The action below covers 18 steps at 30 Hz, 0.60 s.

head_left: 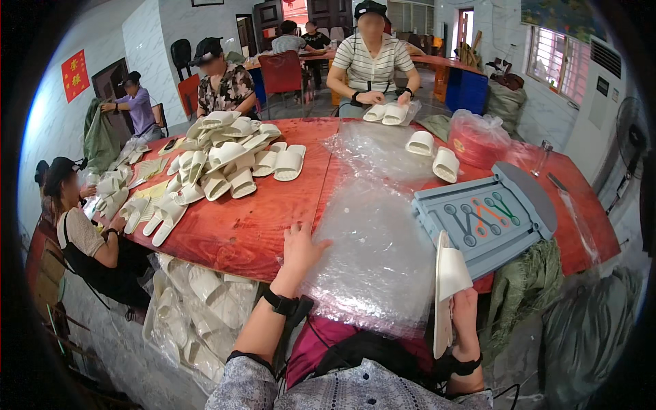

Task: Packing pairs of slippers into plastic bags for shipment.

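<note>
In my right hand (466, 316) is a cream-white slide slipper (452, 273), held on edge with its toe end up, beside the table's near edge. The fingers are partly hidden behind it. My left hand (302, 247) rests with fingers apart on the red table, at the left edge of a stack of clear plastic bags (372, 253). That stack spreads toward me and hangs over the table's near edge. A large heap of the same slippers (222, 154) lies to the left of my left hand, with a pair (162, 217) in front of it.
A grey-blue folding plastic stool (444, 205) lies on the right of the red table (287, 208). Beyond it are two loose slippers (445, 165) and a red bundle in plastic (475, 137). Bagged slippers (198, 307) stand below at left. Co-workers sit across and at left, one holding slippers.
</note>
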Each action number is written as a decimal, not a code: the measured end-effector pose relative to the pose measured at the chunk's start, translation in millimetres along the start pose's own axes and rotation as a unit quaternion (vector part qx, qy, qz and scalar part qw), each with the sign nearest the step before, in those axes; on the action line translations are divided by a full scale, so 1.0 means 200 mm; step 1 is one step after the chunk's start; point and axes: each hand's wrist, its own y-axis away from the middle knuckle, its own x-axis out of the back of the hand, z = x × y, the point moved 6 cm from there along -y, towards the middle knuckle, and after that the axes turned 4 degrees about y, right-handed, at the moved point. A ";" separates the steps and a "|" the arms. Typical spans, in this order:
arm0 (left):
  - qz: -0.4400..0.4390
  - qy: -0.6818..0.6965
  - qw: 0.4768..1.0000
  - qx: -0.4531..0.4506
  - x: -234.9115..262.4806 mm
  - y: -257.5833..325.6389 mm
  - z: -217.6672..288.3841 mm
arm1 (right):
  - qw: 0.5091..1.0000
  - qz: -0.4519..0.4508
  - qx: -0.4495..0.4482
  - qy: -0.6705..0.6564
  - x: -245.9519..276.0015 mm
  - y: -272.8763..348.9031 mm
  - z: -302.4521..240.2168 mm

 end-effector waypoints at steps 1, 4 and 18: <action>-0.035 0.003 0.999 0.000 -0.03 -0.02 -0.03 | 1.000 0.001 -0.001 -0.005 0.00 0.00 0.00; -0.101 0.030 0.994 0.003 -0.07 -0.05 -0.02 | 1.000 0.009 0.016 0.008 0.02 0.00 0.00; -0.170 0.295 0.937 0.079 -0.03 -0.13 0.09 | 1.000 0.013 0.006 0.000 0.03 -0.01 -0.01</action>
